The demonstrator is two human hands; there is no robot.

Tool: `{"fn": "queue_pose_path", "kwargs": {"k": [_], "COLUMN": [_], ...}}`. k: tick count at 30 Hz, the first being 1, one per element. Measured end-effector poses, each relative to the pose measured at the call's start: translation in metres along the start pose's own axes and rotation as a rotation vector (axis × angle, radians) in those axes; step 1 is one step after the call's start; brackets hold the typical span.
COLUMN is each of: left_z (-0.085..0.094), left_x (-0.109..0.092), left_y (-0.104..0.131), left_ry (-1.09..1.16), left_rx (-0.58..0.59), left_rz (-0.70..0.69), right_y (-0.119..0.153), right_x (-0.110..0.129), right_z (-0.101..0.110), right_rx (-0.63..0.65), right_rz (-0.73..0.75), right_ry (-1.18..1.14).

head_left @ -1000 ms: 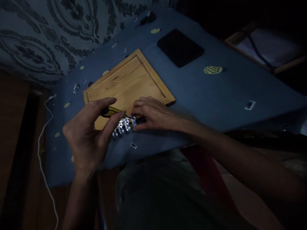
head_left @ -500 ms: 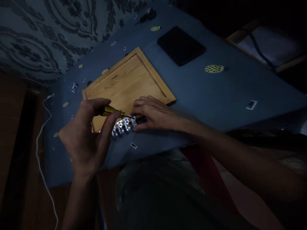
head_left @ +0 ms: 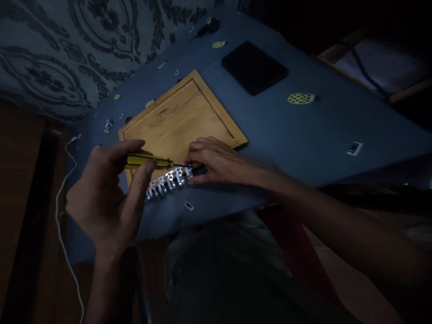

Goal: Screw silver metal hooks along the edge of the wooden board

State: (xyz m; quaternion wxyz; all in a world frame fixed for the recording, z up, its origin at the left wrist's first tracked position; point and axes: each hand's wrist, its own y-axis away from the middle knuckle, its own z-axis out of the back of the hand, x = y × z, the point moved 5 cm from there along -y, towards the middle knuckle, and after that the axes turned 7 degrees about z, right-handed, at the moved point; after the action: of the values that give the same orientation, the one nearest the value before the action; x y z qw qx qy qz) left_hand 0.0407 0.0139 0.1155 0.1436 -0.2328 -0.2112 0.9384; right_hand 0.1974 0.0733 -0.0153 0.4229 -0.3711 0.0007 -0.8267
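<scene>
Dim room: a blue cloth (head_left: 270,130) covers the table beneath a wooden board (head_left: 178,114). In my remote view, the left hand (head_left: 110,193) holds a yellow screwdriver (head_left: 146,161) between thumb and curled fingers, its shaft reaching a toothed metal strip (head_left: 170,180) at the board's near edge. The right hand (head_left: 221,161) pinches the strip's end; I cannot tell whether the tip is seated.

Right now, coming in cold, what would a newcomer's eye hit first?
The bright wooden board, mid-picture on the blue tablecloth, stands out first. Near its front edge, the left hand holds a yellow screwdriver, pointing toward the right end of a shiny row of metal pieces, by the right hand. Farther back, right of the board, lies a flat black slab.
</scene>
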Motion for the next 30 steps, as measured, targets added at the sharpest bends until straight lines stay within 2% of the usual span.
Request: {"fn": "queue_pose_path", "kwargs": {"k": [3,8,14,24,30], "left_z": [0.007,-0.002,-0.007,-0.014,-0.012], "left_x": [-0.006,-0.005,-0.002,-0.004,-0.002], "left_y": [0.001,-0.002,-0.002,-0.008,-0.007], "left_ry": [-0.035,-0.039,-0.04,-0.091,-0.075], "left_rx": [-0.173,-0.103,-0.038,0.037,0.008], "left_rz": [-0.038,-0.079,-0.007,-0.084,-0.066], "right_y": [0.0,-0.001,-0.001,0.0,-0.001], "right_x": [0.0,-0.001,-0.001,-0.001,-0.002], "right_z": [-0.001,-0.001,0.0,0.0,-0.001], "right_rx": [0.014,0.017,0.022,0.023,0.016], "right_rz": [-0.006,-0.015,-0.001,-0.012,0.007], "right_ry": [0.002,-0.004,-0.003,-0.019,-0.01]}}
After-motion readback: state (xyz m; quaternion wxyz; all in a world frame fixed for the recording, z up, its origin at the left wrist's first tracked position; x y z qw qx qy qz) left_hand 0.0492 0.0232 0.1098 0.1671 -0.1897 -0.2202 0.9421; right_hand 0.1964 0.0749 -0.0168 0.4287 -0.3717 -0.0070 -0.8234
